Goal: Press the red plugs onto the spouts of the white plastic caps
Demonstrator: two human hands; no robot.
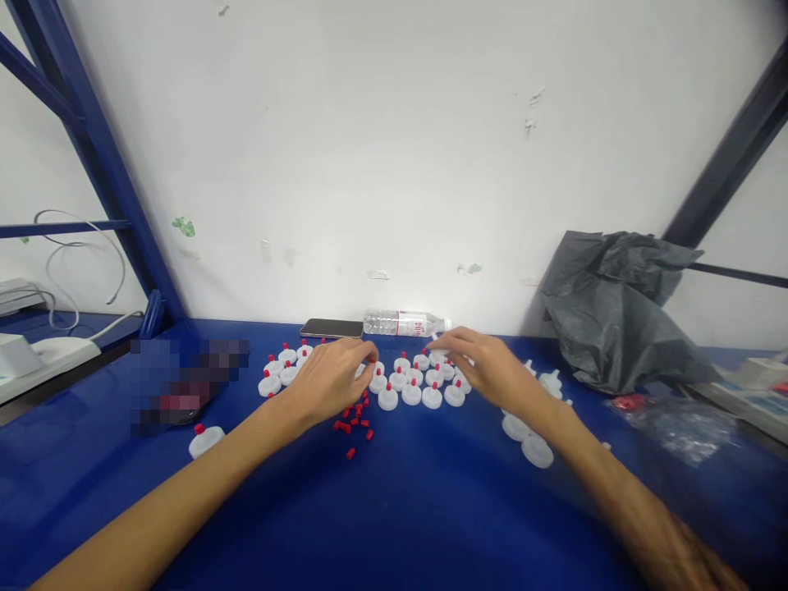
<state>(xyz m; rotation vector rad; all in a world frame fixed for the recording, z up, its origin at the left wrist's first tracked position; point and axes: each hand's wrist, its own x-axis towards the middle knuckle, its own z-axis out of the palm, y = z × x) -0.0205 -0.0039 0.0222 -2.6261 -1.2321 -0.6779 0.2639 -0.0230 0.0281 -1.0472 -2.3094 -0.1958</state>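
Observation:
Rows of small white discs with red caps (411,384) stand on the blue table (394,509). My left hand (336,377) rests over the left end of these rows, fingers curled together at a disc, above a scatter of loose red caps (355,423). My right hand (486,365) hovers over the right end of the rows, fingers bent in a pinch near a white piece. What either hand holds is too small to make out. Plain white discs without caps (529,439) lie under and beside my right forearm.
A phone (332,328) and a lying water bottle (403,323) sit by the wall. A crumpled grey bag (616,312) and a clear plastic bag (677,419) lie at the right. A lone capped disc (206,439) sits left. A cable and white box (37,353) are far left.

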